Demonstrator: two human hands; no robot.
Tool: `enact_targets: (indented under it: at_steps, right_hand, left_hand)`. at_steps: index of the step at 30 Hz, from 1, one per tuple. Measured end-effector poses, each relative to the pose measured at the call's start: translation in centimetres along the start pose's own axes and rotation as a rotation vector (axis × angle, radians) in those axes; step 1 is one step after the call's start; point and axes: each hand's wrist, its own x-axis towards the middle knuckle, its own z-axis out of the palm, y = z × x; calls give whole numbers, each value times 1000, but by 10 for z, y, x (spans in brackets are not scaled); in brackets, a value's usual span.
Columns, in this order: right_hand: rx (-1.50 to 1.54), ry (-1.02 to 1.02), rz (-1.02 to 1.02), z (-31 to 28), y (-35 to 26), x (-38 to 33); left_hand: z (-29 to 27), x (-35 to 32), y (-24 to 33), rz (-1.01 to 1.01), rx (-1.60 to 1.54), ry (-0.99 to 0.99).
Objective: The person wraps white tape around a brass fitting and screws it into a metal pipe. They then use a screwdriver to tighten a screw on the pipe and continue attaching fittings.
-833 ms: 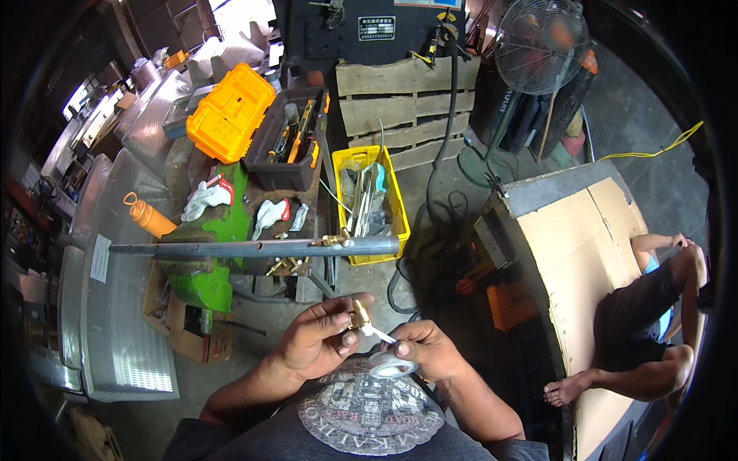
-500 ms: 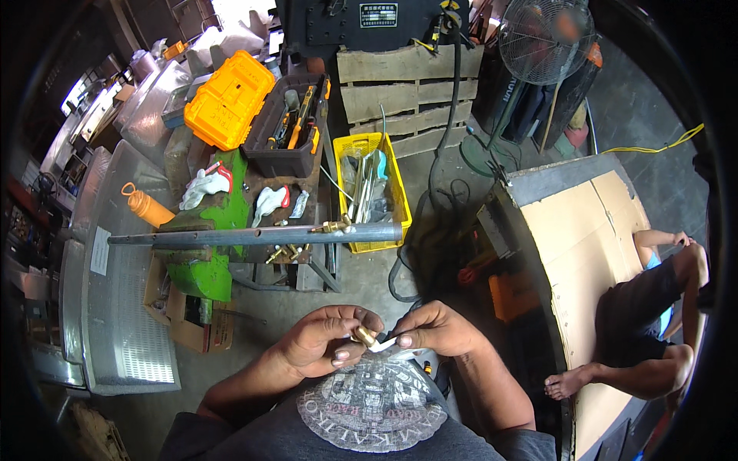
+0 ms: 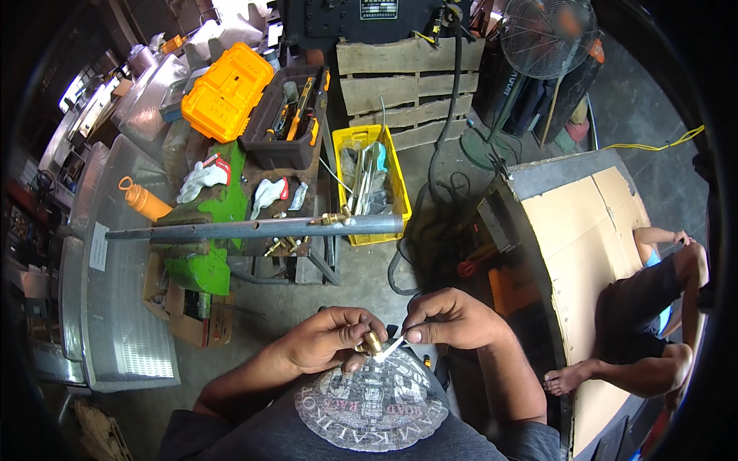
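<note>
Head view: left hand (image 3: 329, 338) grips shiny brass fitting (image 3: 374, 342); right hand (image 3: 455, 319) pinches white strip (image 3: 391, 349).

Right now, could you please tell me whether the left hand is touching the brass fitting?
Touching: the head view shows the left hand holding the brass fitting between thumb and fingers.

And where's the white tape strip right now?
In the head view, lower middle: the white tape strip stretches between the brass fitting in your left hand and your right hand.
</note>
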Motion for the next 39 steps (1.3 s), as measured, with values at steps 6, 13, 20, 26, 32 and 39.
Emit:
enact_targets:
  at_steps: [6,13,20,26,32,39]
  right_hand:
    - [68,0,31,-3,3,2]
    - [169,24,67,-2,3,7]
    - [129,-42,24,-10,15,13]
    - [79,-84,-28,-4,15,22]
    - [140,-111,-27,-1,22,28]
    - [238,-119,20,9,27,30]
  left_hand:
    - [1,-1,0,2,-67,96]
    - [12,6,11,164,224,204]
    - [18,10,19,244,446,153]
    - [12,6,19,181,338,50]
    - [13,6,20,186,286,16]
    - [15,4,20,225,290,16]
